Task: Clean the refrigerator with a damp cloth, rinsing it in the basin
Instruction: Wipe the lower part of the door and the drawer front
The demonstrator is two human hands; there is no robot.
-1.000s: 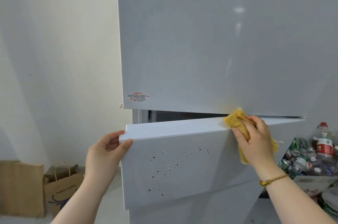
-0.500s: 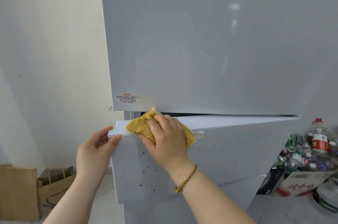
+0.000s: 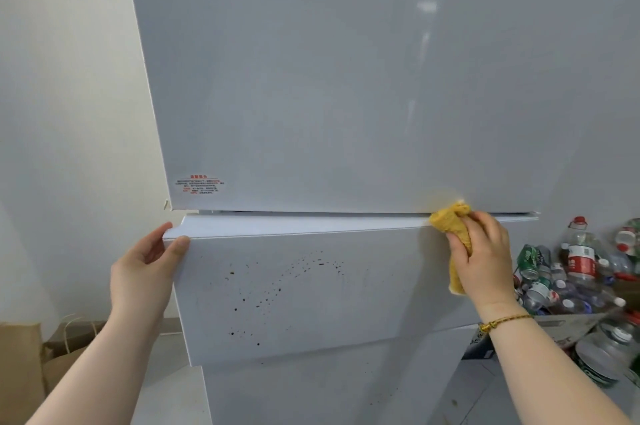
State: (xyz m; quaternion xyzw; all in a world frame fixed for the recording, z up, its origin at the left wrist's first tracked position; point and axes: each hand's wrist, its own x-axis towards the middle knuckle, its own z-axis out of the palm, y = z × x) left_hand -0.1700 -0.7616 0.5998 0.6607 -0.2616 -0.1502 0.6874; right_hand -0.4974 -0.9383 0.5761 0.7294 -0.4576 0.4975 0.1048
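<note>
**Along the ledge [image 3: 311,225], cloth [image 3: 450,227] at its right end**

Under our right grip [image 3: 485,258], which is curled round the yellow cloth, lies the right end of the top ledge of the refrigerator [image 3: 346,78]'s lower door [image 3: 346,320], which stands ajar. Our left grip [image 3: 145,272] pinches the door's left corner, thumb on the front, fingers behind. Below and left of the cloth, dark specks [image 3: 263,300] are not yet wiped. Pressing hard could swing the door shut on our left fingers. A sweep past the edge could topple the bottles [image 3: 575,261] to the right of that grip.
</note>
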